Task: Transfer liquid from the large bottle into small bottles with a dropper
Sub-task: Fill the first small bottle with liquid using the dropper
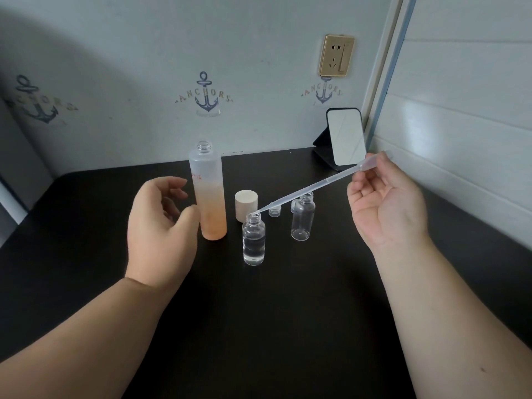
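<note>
1. Dropper (316,184): our right hand (385,203) pinches its bulb, tip at the mouth of the near small bottle (254,240).
2. Left hand (161,223): fingers relaxed, holding nothing, at 9 o'clock of the large bottle (208,197).
3. Risk: we judge a slanted tip could drip outside or tip the unsteadied bottle onto the tabletop (273,326).

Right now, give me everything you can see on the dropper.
The dropper is a long, slim, translucent plastic pipette with a soft bulb at its top. The right hand pinches the bulb end. It slants down to the left, its thin tip at the open mouth of the nearer small bottle, which holds clear liquid. Whether the stem holds liquid can't be told.
</note>
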Tool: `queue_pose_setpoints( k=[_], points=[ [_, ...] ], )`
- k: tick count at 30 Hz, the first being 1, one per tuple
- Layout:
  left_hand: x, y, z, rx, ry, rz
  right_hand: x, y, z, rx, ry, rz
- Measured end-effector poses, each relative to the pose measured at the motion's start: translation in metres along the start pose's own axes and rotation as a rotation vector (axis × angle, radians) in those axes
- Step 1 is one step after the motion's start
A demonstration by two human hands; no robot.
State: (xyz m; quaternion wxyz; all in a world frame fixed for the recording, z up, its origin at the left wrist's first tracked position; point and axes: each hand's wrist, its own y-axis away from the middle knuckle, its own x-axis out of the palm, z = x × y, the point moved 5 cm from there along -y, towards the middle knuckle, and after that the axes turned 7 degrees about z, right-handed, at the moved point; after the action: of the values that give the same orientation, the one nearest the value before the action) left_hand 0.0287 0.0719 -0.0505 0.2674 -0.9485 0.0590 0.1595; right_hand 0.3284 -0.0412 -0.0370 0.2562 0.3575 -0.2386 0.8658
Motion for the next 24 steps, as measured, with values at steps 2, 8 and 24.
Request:
queue_pose_setpoints(
  k=[2,8,24],
  points=[
    [0.0,0.006,-0.007,0.057,0.015,0.037,0.0,0.0,0.0,0.0,0.007,0.007],
    [0.023,0.012,-0.012,0.099,0.07,0.422,0.002,0.001,0.001,-0.008,0.024,0.029],
    [0.054,0.011,-0.006,0.164,-0.212,0.748,0.003,-0.001,0.004,-0.069,0.088,0.05]
  ],
)
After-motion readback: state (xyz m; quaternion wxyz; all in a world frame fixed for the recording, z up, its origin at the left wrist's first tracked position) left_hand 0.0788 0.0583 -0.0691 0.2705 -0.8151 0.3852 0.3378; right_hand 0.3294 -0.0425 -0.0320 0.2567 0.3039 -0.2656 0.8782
